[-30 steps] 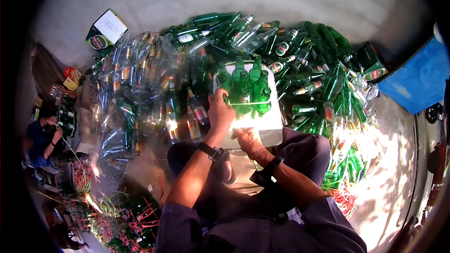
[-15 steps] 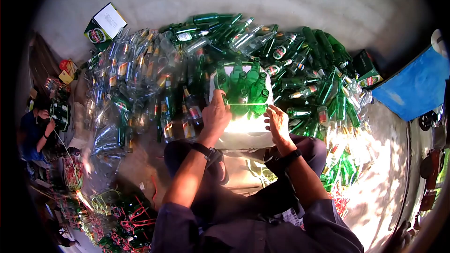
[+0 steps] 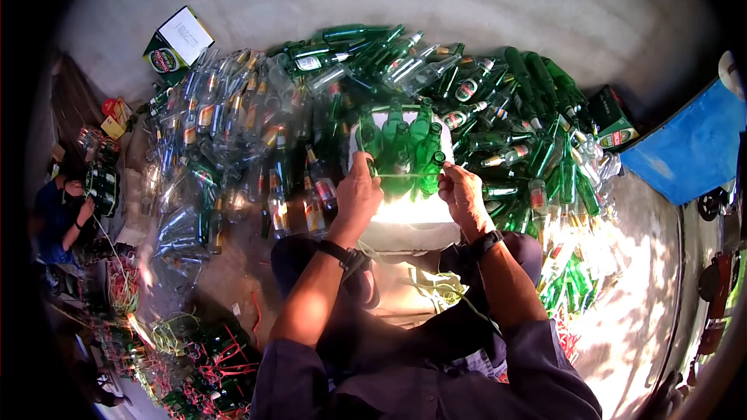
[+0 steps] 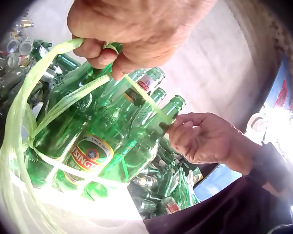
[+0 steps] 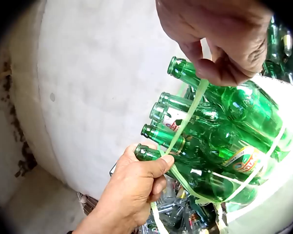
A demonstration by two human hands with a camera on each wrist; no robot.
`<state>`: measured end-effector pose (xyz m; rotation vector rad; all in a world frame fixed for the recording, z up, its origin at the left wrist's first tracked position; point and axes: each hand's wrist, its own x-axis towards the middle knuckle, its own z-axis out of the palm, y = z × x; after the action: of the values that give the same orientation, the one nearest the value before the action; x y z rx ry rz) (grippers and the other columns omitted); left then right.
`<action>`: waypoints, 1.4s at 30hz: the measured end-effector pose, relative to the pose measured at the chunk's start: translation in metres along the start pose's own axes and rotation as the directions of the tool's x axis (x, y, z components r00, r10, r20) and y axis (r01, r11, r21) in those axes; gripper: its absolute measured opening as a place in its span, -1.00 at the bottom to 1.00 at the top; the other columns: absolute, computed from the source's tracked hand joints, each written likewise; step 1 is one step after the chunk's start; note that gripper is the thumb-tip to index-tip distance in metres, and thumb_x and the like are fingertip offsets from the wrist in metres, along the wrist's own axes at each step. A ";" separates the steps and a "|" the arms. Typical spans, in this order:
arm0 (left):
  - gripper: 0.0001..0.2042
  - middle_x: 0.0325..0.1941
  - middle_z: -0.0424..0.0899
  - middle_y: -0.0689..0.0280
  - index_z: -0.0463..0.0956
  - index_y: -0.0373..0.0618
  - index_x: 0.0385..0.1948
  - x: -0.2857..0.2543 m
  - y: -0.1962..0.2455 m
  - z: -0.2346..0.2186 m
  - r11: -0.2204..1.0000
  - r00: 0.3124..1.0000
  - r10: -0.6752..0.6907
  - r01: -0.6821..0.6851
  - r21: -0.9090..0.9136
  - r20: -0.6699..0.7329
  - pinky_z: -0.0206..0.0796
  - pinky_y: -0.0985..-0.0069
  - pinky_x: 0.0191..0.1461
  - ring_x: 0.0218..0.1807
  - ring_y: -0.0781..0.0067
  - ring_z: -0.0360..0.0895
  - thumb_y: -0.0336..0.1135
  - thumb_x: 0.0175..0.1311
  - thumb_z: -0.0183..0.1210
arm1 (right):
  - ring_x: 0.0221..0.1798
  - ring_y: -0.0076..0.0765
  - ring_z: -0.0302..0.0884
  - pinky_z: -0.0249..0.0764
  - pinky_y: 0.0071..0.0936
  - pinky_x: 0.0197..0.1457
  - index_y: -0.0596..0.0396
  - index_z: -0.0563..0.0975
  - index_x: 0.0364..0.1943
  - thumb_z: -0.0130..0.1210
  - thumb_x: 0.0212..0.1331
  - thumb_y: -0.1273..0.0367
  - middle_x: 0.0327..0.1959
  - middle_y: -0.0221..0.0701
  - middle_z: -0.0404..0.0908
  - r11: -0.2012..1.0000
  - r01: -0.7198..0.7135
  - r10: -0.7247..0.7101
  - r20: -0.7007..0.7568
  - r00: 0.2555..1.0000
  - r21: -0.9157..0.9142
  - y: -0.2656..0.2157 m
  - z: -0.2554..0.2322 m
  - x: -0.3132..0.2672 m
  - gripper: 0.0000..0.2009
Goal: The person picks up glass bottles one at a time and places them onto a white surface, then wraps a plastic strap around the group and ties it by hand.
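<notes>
Several green glass bottles [image 3: 401,140] stand in a tight bundle on a white block [image 3: 416,237] before the person's knees. Pale green plastic twine [image 4: 51,163] circles their lower bodies, crossing a bottle label [image 4: 90,155]. At the near left, the left hand [image 3: 359,201] grips a bottle neck [image 5: 146,152] together with the twine, thumb pressed over it. The right hand [image 3: 464,198] pinches the twine beside the near-right bottle's neck [image 4: 175,106]. Between the hands a stretch of twine [image 5: 188,117] runs taut across the necks. Loose strands hang below the left hand.
Heaps of loose bottles [image 3: 233,109] lie left, behind and right of the block. Beer cartons [image 3: 183,39] and a blue panel [image 3: 685,144] stand at the edges. Another person [image 3: 58,222] works at far left. Twine [image 3: 440,288] lies below the block.
My right hand has come up from the block's near edge to the right side of the bundle, fingers spread midway, and now pinches the twine. The left hand keeps its hold.
</notes>
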<state>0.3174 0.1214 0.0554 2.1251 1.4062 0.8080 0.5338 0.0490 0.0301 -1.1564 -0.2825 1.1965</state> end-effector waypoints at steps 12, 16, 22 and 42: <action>-0.56 -0.24 0.64 -0.13 0.20 -0.01 0.03 0.003 0.007 -0.008 0.995 0.991 -0.104 0.103 0.012 0.087 0.39 -0.10 -0.20 -0.22 -0.33 0.59 -0.48 0.16 0.21 | -0.52 -0.60 0.37 0.29 -0.64 -0.49 0.07 0.53 -0.34 0.16 0.25 0.38 -0.51 -0.51 0.47 0.993 0.056 -0.038 -0.173 0.984 0.101 0.022 -0.001 -0.011 -0.92; -0.58 -0.21 0.63 -0.17 0.21 -0.03 0.03 0.001 0.008 -0.006 0.994 0.994 -0.089 0.092 -0.054 0.057 0.36 -0.13 -0.15 -0.16 -0.38 0.56 -0.49 0.18 0.18 | -0.36 -0.31 0.62 0.62 -0.36 -0.23 0.21 0.53 -0.07 0.09 0.32 0.22 -0.30 -0.26 0.64 0.980 -0.150 0.148 -0.027 0.989 -0.128 0.067 0.022 -0.052 -0.69; -0.59 -0.17 0.62 -0.19 0.23 -0.08 0.04 -0.001 0.008 -0.004 0.992 0.997 -0.070 0.071 -0.104 0.014 0.36 -0.11 -0.10 -0.09 -0.40 0.54 -0.51 0.19 0.17 | 0.14 -0.03 0.55 0.49 -0.18 0.17 0.18 0.44 0.16 0.21 0.16 0.39 0.07 -0.12 0.57 0.948 0.060 0.101 0.476 0.874 -0.311 0.109 0.066 -0.076 -0.55; -0.59 -0.09 0.58 -0.12 0.27 -0.07 -0.03 0.007 0.004 -0.006 0.978 0.997 -0.077 0.082 -0.192 0.032 0.36 0.02 -0.05 0.01 -0.34 0.51 -0.58 0.13 0.24 | -0.34 0.00 0.64 0.49 -0.14 -0.27 0.18 0.44 -0.25 0.17 -0.01 0.50 -0.51 -0.27 0.60 0.415 0.493 -0.153 0.476 0.866 -0.765 0.134 0.073 -0.104 -0.78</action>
<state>0.3179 0.1270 0.0634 1.9138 1.3332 0.8484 0.3626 -0.0089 -0.0074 -1.6478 -1.4931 0.8443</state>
